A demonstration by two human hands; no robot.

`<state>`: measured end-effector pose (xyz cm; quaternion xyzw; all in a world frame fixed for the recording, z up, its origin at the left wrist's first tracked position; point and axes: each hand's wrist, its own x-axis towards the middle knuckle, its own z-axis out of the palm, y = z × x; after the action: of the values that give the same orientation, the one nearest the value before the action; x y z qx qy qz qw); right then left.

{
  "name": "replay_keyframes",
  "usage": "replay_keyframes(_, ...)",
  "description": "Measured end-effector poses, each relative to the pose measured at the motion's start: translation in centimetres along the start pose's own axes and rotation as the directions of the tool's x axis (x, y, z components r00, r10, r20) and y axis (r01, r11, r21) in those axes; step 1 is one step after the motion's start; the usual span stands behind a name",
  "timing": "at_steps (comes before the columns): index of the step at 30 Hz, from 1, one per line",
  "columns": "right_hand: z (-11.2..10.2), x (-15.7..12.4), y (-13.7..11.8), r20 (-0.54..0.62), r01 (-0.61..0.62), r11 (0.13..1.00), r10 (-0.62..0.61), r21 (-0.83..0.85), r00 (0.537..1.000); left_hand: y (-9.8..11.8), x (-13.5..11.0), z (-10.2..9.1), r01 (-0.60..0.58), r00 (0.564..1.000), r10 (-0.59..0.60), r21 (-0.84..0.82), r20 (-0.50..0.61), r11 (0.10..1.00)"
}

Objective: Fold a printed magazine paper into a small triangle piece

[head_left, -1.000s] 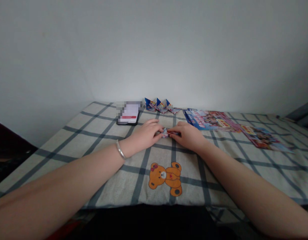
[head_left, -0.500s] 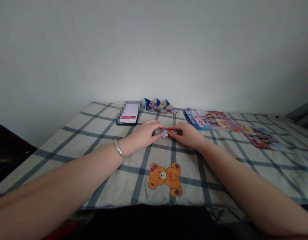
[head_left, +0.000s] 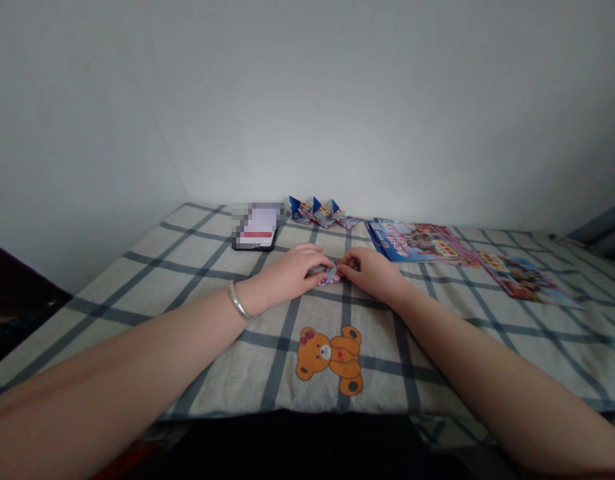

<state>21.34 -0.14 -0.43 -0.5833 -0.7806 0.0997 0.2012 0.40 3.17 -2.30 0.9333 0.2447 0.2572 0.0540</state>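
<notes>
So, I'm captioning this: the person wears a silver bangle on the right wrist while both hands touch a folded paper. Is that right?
Wrong side: the head view shows the silver bangle on the left wrist. The left hand and right hand do touch the folded paper.

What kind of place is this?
Probably a room in someone's home: there's a checked tablecloth with a printed bear on it, and a plain pale wall behind.
</notes>
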Motion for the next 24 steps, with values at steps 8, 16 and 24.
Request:
replay_keyframes(8,0.4,0.2,-0.4,-0.051,-0.022,0.994,0.017,-0.107,0.999,0.2,0.2,-0.2,-0.012,1.0,0.011,0.031,0.009,0.999)
replay_keyframes(16,0.4,0.2,-0.5,-0.051,-0.052,0.993,0.047,-0.104,0.998,1.0,0.3,-0.4,-0.042,0.999,0.04,0.131,0.016,0.99)
replay_keyframes(24,0.8,0.4,-0.2,-0.086,-0.027,0.993,0.017,-0.119,0.996,1.8,0.1,-0.8,-0.083,0.994,0.063,0.253,0.085,0.964)
